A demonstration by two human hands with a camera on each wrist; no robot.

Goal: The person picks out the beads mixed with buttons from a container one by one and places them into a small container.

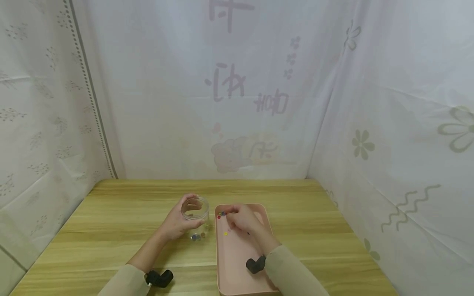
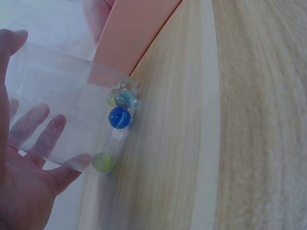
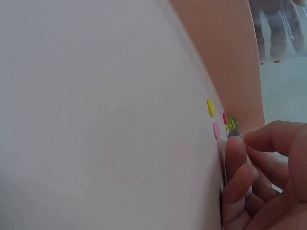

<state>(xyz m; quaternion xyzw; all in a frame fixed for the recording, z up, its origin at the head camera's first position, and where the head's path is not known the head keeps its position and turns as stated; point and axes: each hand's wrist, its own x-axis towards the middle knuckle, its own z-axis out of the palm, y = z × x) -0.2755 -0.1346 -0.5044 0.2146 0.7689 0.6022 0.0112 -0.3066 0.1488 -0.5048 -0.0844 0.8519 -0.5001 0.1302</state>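
At the bottom of the head view two beige sleeves [image 1: 292, 271] come in, each with a small black wrist camera [image 1: 160, 278] strapped on. Just past them, low centre of the frame, a pink tray [image 1: 237, 267] lies on the wooden worktop [image 1: 111, 222]. The right hand [image 1: 242, 220] is inside the tray's far end, its fingers curled with the fingertips [image 3: 235, 158] closing on a yellow-green marble [image 3: 232, 123]; I cannot tell whether the grip already has it or only touches it. A few small coloured beads [image 3: 211, 107], yellow, pink and red, lie on the tray floor beside that marble. Left of the tray, the left hand [image 1: 177, 224] wraps a clear plastic jar [image 1: 195, 209], fingers curled round its wall in a firm grip. The jar stands on the worktop just beside the tray wall, with a blue marble [image 2: 119, 117] and some greenish ones at its bottom. Beyond the worktop, pale printed curtains [image 1: 229, 90] fill the upper frame
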